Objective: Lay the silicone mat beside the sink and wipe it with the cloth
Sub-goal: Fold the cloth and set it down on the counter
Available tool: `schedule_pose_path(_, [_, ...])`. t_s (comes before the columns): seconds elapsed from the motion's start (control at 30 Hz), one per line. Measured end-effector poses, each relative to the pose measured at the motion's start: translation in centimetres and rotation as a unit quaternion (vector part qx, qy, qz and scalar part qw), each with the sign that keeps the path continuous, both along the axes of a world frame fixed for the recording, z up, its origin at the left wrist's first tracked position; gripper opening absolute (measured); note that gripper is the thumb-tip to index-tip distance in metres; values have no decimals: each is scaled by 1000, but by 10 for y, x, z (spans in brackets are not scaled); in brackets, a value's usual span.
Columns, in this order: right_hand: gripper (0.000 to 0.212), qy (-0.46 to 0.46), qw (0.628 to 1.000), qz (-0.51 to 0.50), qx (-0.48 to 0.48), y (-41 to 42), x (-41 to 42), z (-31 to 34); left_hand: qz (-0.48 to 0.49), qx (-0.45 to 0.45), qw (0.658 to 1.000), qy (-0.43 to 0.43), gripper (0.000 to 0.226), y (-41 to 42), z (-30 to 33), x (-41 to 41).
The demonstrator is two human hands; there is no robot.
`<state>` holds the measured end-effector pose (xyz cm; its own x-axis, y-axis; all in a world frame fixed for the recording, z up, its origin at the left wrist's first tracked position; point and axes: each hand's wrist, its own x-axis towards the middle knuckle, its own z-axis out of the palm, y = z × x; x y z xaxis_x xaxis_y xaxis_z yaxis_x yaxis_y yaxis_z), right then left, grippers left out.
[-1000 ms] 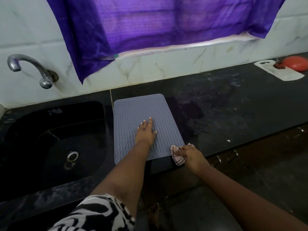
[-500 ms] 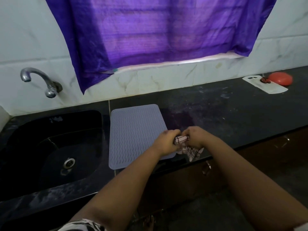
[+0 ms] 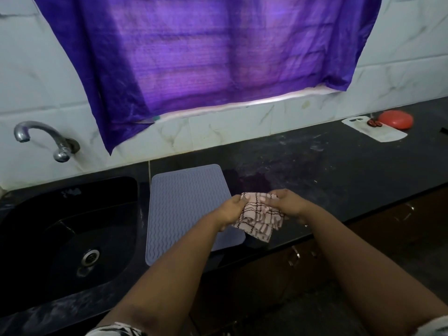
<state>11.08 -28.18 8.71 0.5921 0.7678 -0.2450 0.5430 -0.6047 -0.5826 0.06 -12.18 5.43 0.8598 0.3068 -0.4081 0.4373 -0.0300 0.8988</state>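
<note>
Nearest me, both forearms reach in from the bottom edge. My left hand (image 3: 232, 207) and right hand (image 3: 287, 204) meet over the front right corner of the silicone mat (image 3: 184, 209) — each pinches a top corner of the cloth (image 3: 258, 218), fingers curled shut on the fabric, stretching it between them. The cloth is pinkish with dark lines; its lower part hangs loose and bunched, over the mat's right edge and the bare table (image 3: 315, 180) beside it. I cannot tell whether any of it touches the mat.

The mat lies flat on the table just right of the sink (image 3: 72, 229), its long side running along the basin, wavy ribs up. So the laying step looks done; what is in hand reads as readying the cloth, wiping not yet begun.

Next move, as I judge it: gather or fold the cloth into one hand, press it down on the ribs, stroke along the mat — the other hand probably pinning a corner, since thin silicone may slide on the slick stone.

Farther off: the tap (image 3: 46, 139) on the tiled wall above the sink, a purple curtain (image 3: 218, 57) over the window, a white cutting board (image 3: 378, 130) with a red object (image 3: 396, 120) at far right.
</note>
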Motion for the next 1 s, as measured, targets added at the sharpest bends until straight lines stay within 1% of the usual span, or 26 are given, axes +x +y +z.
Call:
schedule_pose_path(0.03, [27, 14, 1000, -10, 0, 0, 5, 0, -6, 22, 1000, -6, 40, 2, 0, 2])
schedule_pose_path(0.07, [28, 17, 1000, -7, -10, 1, 11, 1, -38, 39, 999, -7, 37, 6, 1, 3])
schedule_pose_path(0.1, [30, 35, 999, -17, -16, 3, 17, 3, -88, 49, 995, -3, 36, 12, 0, 4])
schedule_pose_path(0.17, [32, 85, 996, -24, 0, 8, 27, 3, -172, 70, 983, 2, 44, 24, -3, 8])
schedule_pose_path(0.2, [31, 89, 996, -17, -1, 12, 30, 2, -183, 97, 978, -8, 44, 26, -4, 12])
schedule_pose_path(0.3, [25, 50, 998, 16, -31, 27, 42, -5, -149, 207, 963, -83, 38, 26, -8, 35])
schedule_pose_path(0.37, [27, 42, 997, 45, -42, 40, 56, -10, -165, 286, 937, -110, 33, 29, -9, 54])
schedule_pose_path(0.4, [29, 28, 997, 55, -55, 47, 65, -11, -186, 333, 918, -105, 28, 32, -9, 63])
schedule_pose_path(0.47, [23, -13, 991, 74, -110, 62, 84, -11, -218, 405, 885, -77, 19, 43, -9, 83])
schedule_pose_path(0.5, [27, -37, 985, 84, -144, 68, 94, -11, -225, 428, 873, -64, 17, 50, -9, 92])
schedule_pose_path(0.57, [51, -66, 977, 85, -183, 83, 114, -14, -236, 451, 860, -39, 19, 64, -10, 112])
schedule_pose_path(0.6, [60, -62, 980, 77, -174, 89, 123, -16, -243, 453, 857, -29, 22, 70, -12, 123])
schedule_pose_path(0.63, [62, -64, 984, 68, -154, 97, 133, -18, -243, 458, 855, -20, 24, 75, -14, 132])
schedule_pose_path(0.67, [55, -74, 987, 59, -128, 105, 143, -20, -230, 469, 853, -16, 24, 80, -15, 142])
schedule_pose_path(0.7, [42, -88, 990, 44, -97, 112, 153, -22, -201, 485, 851, -21, 24, 83, -18, 150])
schedule_pose_path(0.73, [30, -102, 993, 19, -60, 116, 162, -23, -162, 505, 847, -36, 25, 87, -22, 158])
schedule_pose_path(0.77, [23, -125, 992, 9, -21, 120, 170, -26, -123, 529, 838, -56, 28, 89, -25, 166])
schedule_pose_path(0.83, [27, -194, 980, 2, 41, 123, 180, -37, -83, 579, 806, -87, 38, 91, -37, 177])
schedule_pose_path(0.87, [30, -212, 976, 2, 55, 122, 182, -46, -86, 598, 792, -86, 42, 91, -44, 180])
schedule_pose_path(0.93, [33, -226, 972, 50, 27, 117, 183, -77, -127, 613, 777, -65, 47, 89, -63, 179])
schedule_pose_path(0.97, [40, -236, 966, 104, -11, 113, 181, -95, -151, 598, 785, -55, 47, 87, -74, 175])
schedule_pose_path(1.0, [48, -254, 954, 145, -63, 108, 177, -113, -169, 570, 803, -51, 47, 84, -83, 169])
